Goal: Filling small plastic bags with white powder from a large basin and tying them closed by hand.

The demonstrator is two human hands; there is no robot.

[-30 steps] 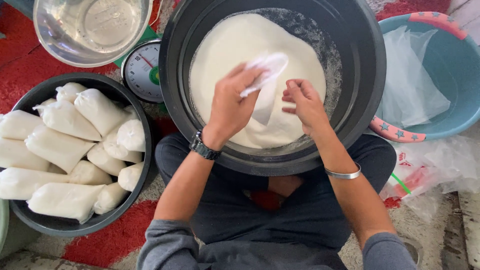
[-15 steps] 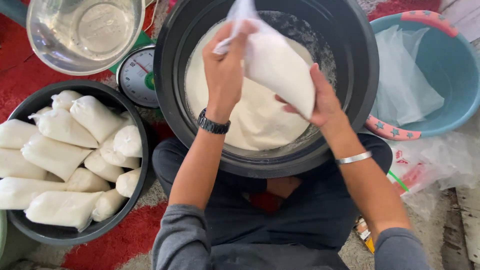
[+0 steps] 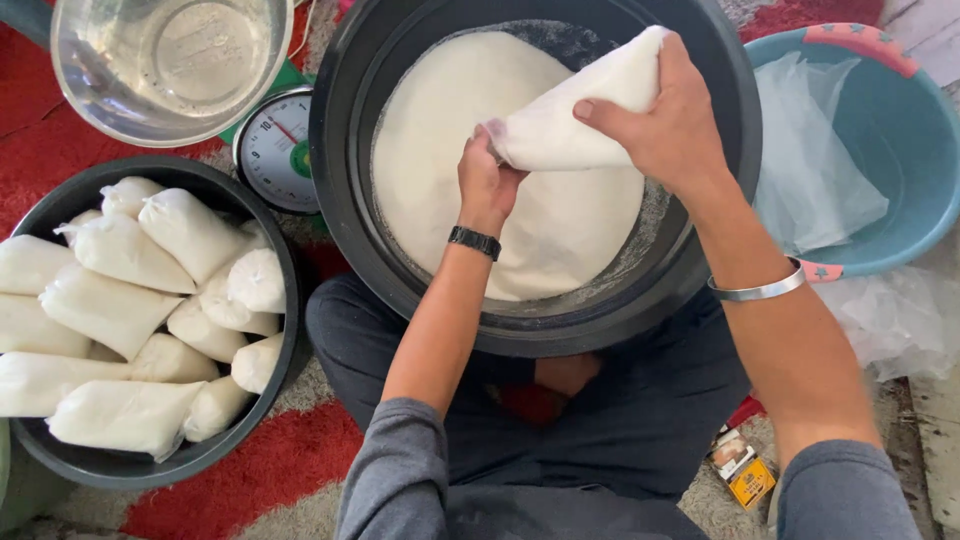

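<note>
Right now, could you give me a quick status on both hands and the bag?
Left hand pinching bag neck. Right hand gripping filled white bag, tilted over big black tub. Nothing in the way.

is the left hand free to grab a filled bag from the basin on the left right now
Probably not as things stand. The left hand is pinching the neck of the white bag over the big tub, and the right hand holds its body. The path to the basin looks open, but it would have to let go first.

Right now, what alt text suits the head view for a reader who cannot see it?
Two bare hands hold a filled white plastic bag over a large black tub of white liquid: the left hand pinches its neck, the right hand grips its body. A black basin of similar filled bags sits left.
</note>
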